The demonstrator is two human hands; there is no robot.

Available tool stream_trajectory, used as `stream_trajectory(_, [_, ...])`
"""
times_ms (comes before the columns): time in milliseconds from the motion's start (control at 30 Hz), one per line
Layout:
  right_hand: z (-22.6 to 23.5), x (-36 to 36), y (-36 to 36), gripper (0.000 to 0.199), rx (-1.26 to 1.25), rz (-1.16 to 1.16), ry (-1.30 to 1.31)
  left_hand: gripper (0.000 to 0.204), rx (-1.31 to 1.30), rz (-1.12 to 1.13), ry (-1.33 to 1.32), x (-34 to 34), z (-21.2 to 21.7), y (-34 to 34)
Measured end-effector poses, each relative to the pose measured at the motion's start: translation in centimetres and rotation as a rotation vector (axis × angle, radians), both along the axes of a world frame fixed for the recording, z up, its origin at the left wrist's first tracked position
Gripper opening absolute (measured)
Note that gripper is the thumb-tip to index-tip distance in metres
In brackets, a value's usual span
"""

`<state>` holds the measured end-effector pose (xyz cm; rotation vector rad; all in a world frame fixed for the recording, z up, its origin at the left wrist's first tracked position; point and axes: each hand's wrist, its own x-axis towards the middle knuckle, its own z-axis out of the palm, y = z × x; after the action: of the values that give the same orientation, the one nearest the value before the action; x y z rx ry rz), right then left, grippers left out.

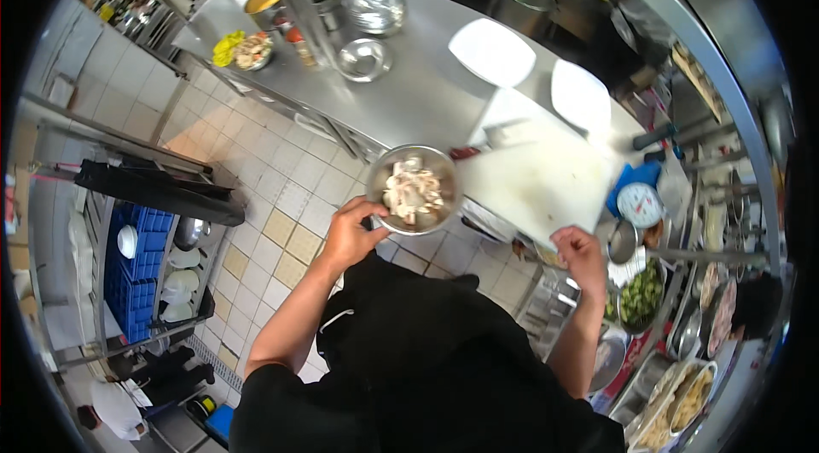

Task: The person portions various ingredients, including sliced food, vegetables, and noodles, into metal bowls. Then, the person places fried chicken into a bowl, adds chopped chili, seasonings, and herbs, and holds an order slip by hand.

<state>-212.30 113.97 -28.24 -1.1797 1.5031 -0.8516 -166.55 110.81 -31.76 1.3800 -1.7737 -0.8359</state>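
Observation:
A round metal bowl (456, 188) hangs in front of me, over the floor by the counter's near edge. My left hand (351, 229) grips its rim, thumb and fingers closed on the near left side. Pale, whitish cut pieces of food (412, 188) lie in it; their kind is hard to make out. My right hand (582, 258) is at the near right edge of the white cutting board (537, 176), fingers loosely bent and apart, with nothing visible in them. On the board rests a knife (505, 136), its dark red handle toward the bowl.
White plates (493, 52) stand behind the board on the steel counter (418, 103). A small metal bowl (364, 59) sits farther left. On the right are a dial scale (640, 204) and a bowl of green vegetable pieces (641, 295). A rack with blue crates (141, 244) stands left.

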Motion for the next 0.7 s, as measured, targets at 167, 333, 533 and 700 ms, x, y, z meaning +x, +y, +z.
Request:
stream_trajectory(167, [-3.3,12.0,-4.0,0.011,0.093,0.015,-0.033,0.03,0.027,0.341,-0.051,16.3,-4.1,-6.1])
stream_trajectory(333, [-4.5,23.1,-8.7,0.011,0.165,0.093,-0.007,0.03,-0.01,0.468,-0.062,27.8,-6.6,-13.5])
stream_trajectory(533, [-4.4,34.0,-16.5,0.011,0.18,0.253,-0.003,0.028,-0.1,0.625,0.033,36.7,-7.6,-17.3])
stream_trajectory(700, [-10.6,43.8,-27.2,0.017,0.175,0.525,-0.073,0.029,-0.09,0.66,0.076,41.7,-4.9,-17.5])
